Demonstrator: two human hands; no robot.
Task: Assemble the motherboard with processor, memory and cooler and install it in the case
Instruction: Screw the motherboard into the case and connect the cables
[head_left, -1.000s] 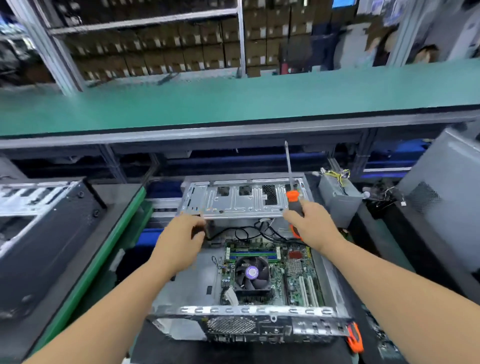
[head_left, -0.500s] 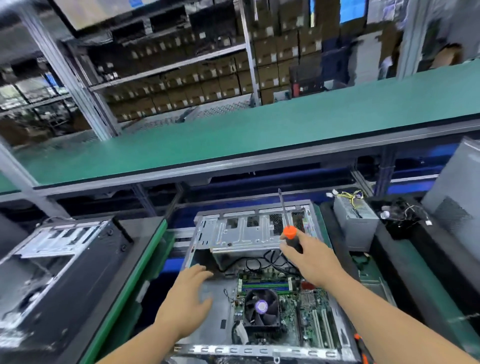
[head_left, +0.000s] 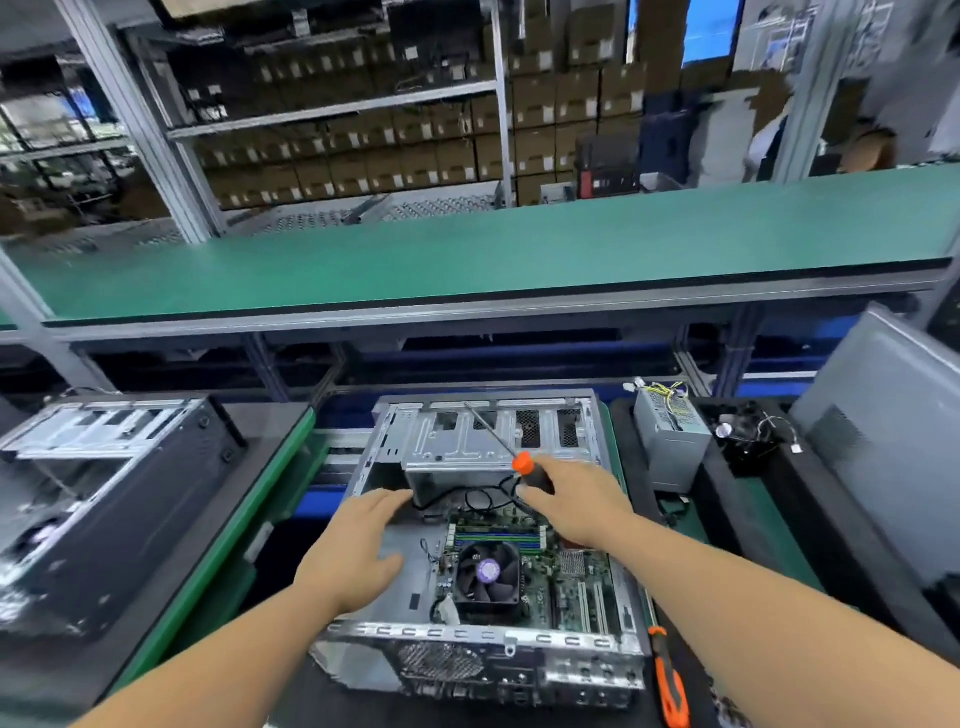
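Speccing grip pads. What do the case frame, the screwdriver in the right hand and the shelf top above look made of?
Case frame: bare sheet metal, likely steel; dull silver sheen, punched slots.
Screwdriver, held by the right hand: thin shiny metal shaft; orange-and-black handle, probably plastic or rubber.
Shelf top: matte green mat, looks rubbery, dark edge; core hidden.

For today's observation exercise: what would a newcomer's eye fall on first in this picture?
The open computer case at bottom centre, its motherboard and black cooler fan exposed. Above it, the right hand grips an orange-and-black screwdriver, while the left hand reaches in with its fingers straight. A long green bench spans behind.
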